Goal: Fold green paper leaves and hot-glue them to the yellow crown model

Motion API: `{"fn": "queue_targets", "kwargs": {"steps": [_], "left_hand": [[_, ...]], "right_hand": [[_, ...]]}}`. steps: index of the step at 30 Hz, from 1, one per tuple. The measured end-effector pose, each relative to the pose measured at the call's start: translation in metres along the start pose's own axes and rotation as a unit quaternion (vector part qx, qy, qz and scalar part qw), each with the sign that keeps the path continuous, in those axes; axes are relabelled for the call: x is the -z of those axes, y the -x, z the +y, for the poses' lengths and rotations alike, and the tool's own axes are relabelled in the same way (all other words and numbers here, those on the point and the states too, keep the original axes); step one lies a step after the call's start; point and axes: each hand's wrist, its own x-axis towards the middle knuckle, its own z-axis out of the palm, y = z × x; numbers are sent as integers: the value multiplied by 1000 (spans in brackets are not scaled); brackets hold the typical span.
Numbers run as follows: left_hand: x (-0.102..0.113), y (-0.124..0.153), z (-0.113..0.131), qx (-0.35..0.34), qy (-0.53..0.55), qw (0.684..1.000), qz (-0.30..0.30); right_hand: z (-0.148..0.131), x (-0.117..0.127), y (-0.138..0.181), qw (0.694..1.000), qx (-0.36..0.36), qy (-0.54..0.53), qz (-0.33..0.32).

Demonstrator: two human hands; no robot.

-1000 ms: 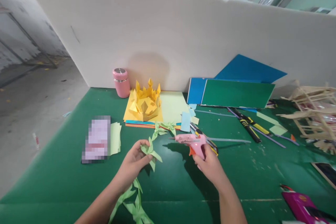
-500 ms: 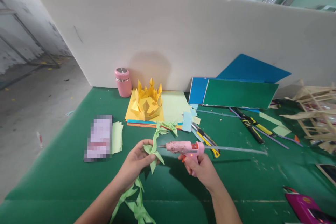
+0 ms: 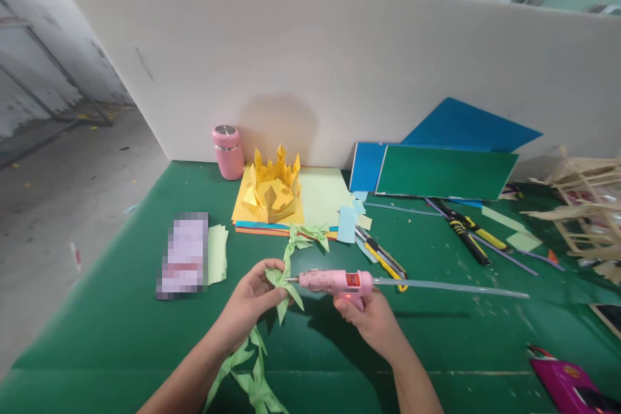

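Observation:
Light green folded paper leaves form a garland [image 3: 259, 388] that runs from the table's front edge up through my left hand [image 3: 259, 297] and on toward the paper stack. My left hand is closed on one leaf cluster, thumb in front and fingers partly hidden behind it. In my right hand [image 3: 366, 317] is a pink hot glue gun [image 3: 330, 281], with a long clear glue stick [image 3: 451, 286] sticking out of its back and a small red light lit. Its metal nozzle points left and meets the middle of the leaf cluster.
Behind the hands, a yellow paper crown [image 3: 272, 191] sits on coloured sheets, beside a pink flask [image 3: 228, 152]. Utility knives, including a yellow one [image 3: 381, 259], lie to the right. A white board [image 3: 339, 65] stands across the back; a magenta pouch [image 3: 565, 378] lies front right.
The glue gun has moved left, bringing its nozzle onto the leaf cluster, and its glue stick now reaches farther right in view. My left hand stays nearly still.

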Motion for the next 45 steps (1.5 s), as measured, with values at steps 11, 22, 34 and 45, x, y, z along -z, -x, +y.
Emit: {"fn": "queue_targets", "kwargs": {"steps": [11, 22, 34, 45], "left_hand": [[3, -1, -1, 5, -13, 1000, 10], [0, 1, 1, 18, -4, 1000, 6], [1, 1, 0, 22, -11, 1000, -6], [1, 1, 0, 22, -5, 1000, -4]], "right_hand": [[1, 0, 1, 999, -21, -23, 24], [1, 1, 0, 999, 2, 14, 46], [0, 2, 0, 998, 8, 15, 61], [7, 2, 1, 996, -1, 39, 86]]}}
